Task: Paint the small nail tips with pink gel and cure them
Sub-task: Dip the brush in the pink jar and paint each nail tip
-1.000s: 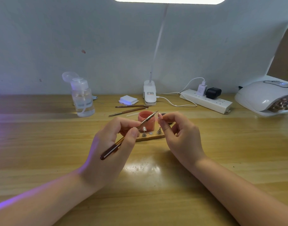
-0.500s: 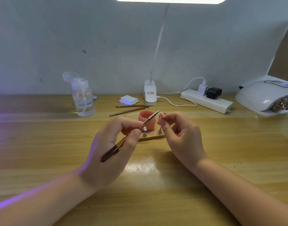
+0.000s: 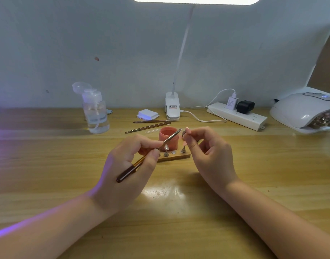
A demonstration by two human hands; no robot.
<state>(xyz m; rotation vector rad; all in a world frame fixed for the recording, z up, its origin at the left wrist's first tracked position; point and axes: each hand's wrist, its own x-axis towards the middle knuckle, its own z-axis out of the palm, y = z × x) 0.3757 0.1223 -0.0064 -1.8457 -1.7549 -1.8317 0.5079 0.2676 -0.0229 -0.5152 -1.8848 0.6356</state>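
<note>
- Head view, desk centre: left hand pinching brush between thumb and fingertips, dark handle end low over the palm, metal ferrule and bristles angled up and right.
- Brush tip just beside nail tip, contact too small to tell.
- Right hand pinching nail tip between thumb and forefinger, other fingers curled; tip held above the desk, pinkish, just right of gel jar.
- Gel jar open, pink, standing behind wooden holder.
- Holder flat on desk between the two hands; two small stands upright on it, left stand carrying a pale tip, right stand partly hidden by right fingers; small metal disc between them.
- Behind jar: two spare brushes lying flat, white pad stack near them.
- Far left: clear pump bottle, lid flipped open.
- Back centre: white clip lamp, thin neck rising to lit head at top edge.
- Right of lamp: power strip with white charger and black adapter plugged in.
- Far right: white curing lamp, small metal stands visible in its mouth.
- Purple glow along left edge.
</note>
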